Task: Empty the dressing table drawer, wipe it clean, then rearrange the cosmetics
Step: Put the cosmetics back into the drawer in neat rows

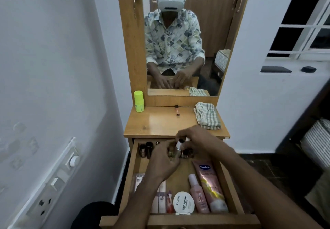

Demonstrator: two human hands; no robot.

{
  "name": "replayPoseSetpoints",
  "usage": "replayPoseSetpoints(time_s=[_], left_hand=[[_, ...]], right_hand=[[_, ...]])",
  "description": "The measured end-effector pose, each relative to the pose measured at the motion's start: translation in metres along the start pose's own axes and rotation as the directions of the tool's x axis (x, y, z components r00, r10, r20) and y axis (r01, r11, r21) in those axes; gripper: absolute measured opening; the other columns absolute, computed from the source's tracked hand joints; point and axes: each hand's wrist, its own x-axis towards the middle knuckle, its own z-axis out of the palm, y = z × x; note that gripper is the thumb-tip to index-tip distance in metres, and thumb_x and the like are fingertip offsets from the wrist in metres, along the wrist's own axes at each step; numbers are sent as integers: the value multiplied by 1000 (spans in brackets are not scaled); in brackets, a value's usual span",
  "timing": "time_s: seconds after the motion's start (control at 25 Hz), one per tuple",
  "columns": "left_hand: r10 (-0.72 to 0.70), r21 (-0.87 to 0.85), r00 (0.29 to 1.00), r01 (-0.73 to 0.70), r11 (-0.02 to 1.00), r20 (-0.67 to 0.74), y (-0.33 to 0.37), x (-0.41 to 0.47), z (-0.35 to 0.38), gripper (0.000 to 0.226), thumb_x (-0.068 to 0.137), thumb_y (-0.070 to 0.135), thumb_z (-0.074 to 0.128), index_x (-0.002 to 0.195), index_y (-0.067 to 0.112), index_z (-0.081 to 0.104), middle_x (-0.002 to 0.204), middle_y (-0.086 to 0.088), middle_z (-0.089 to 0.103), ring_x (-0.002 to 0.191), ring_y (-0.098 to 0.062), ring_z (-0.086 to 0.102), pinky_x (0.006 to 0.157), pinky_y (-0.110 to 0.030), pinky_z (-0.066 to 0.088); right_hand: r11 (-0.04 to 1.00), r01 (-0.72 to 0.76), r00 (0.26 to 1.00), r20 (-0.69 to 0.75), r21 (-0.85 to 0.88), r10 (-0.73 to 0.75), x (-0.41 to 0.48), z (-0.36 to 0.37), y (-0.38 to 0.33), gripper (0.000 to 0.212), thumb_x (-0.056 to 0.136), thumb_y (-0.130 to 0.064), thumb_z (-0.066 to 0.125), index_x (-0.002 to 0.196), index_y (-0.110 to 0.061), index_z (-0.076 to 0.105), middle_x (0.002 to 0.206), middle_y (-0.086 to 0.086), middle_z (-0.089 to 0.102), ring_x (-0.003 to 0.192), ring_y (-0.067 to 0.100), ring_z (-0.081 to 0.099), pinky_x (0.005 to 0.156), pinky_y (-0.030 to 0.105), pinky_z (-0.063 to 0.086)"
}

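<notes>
The wooden drawer (230,189) is pulled out below the dressing table top (160,121). Both hands work at its back, among several small bottles. My left hand (163,159) curls round small bottles there. My right hand (194,139) pinches a small white bottle with a dark cap (179,145). Near the front lie a pink Vaseline tube (210,184), a pink pump bottle (197,193), a round white nail polish remover tub (183,203) and several slim boxes (161,200). Dark lipsticks (146,149) stand at the back left.
On the table top stand a lime green bottle (139,101), a small lip gloss (177,110) and a folded checked cloth (208,115). The mirror (182,41) shows my reflection. A wall with a switch panel (53,178) is on the left, a striped basket (316,139) on the right.
</notes>
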Motion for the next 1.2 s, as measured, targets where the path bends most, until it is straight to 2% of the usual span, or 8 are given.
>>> replayPoseSetpoints(time_s=[0.08, 0.28, 0.36, 0.48, 0.64, 0.76, 1.04, 1.2], left_hand=[[-35, 102, 991, 22, 995, 126, -1, -2, 3, 23, 83, 26, 69, 106, 23, 66, 86, 11, 66, 78, -2, 61, 69, -25, 53], [-189, 142, 972, 169, 975, 143, -5, -2, 3, 11, 73, 14, 75, 78, 14, 66, 73, 1, 67, 71, -14, 64, 66, -31, 52], [-241, 130, 962, 224, 966, 132, -7, -3, 4, 15, 69, 14, 77, 76, 12, 63, 76, -2, 68, 73, -17, 64, 63, -29, 50], [-252, 188, 959, 226, 956, 128, -12, -3, 4, 17, 71, 16, 78, 81, 14, 63, 84, -4, 69, 78, -17, 64, 67, -30, 52], [-238, 246, 961, 200, 948, 138, -16, -4, 9, 18, 76, 18, 76, 89, 10, 65, 88, -5, 68, 80, -16, 63, 69, -32, 53], [-224, 268, 963, 178, 947, 151, -16, -5, 12, 17, 79, 18, 75, 90, 10, 65, 89, -5, 68, 80, -16, 62, 67, -30, 50], [-248, 249, 963, 216, 944, 103, -20, -4, 12, 17, 80, 15, 74, 93, 9, 66, 95, -7, 69, 83, -17, 62, 63, -24, 43], [-265, 201, 964, 256, 946, 22, -23, -5, 13, 12, 80, 7, 72, 91, 7, 68, 96, -10, 71, 88, -21, 65, 65, -22, 41]], right_hand=[[997, -18, 1000, 6, 72, 18, -9, 25, 5, 20, 81, -21, 74, 99, -26, 68, 88, -11, 62, 79, 8, 59, 65, 26, 47], [962, -161, 969, -150, 220, 197, -28, 63, 17, 20, 78, -13, 74, 93, -24, 67, 96, -6, 69, 89, 14, 64, 79, 35, 53], [911, -238, 910, -251, 336, 330, -38, 62, 26, 15, 77, -12, 74, 72, -21, 63, 80, -5, 69, 78, 14, 65, 69, 28, 52], [841, -354, 779, -369, 410, 508, -49, 51, 41, 12, 77, -2, 68, 71, -13, 64, 74, 0, 65, 72, 16, 61, 56, 17, 39], [900, -398, 836, -334, 178, 435, -48, 47, 43, 21, 81, 4, 55, 80, -12, 69, 86, 5, 67, 87, 23, 62, 56, 19, 32], [925, -370, 861, -343, 85, 376, -44, 51, 38, 17, 81, 1, 58, 93, -7, 67, 97, 10, 70, 91, 24, 63, 64, 25, 43], [842, -446, 745, -396, 304, 538, -40, 63, 32, 4, 88, -5, 62, 84, -6, 62, 90, 14, 68, 82, 26, 61, 64, 31, 44], [828, -458, 755, -351, 322, 554, -43, 67, 33, 10, 80, 1, 63, 75, -7, 63, 81, 9, 66, 81, 25, 63, 59, 27, 41]])
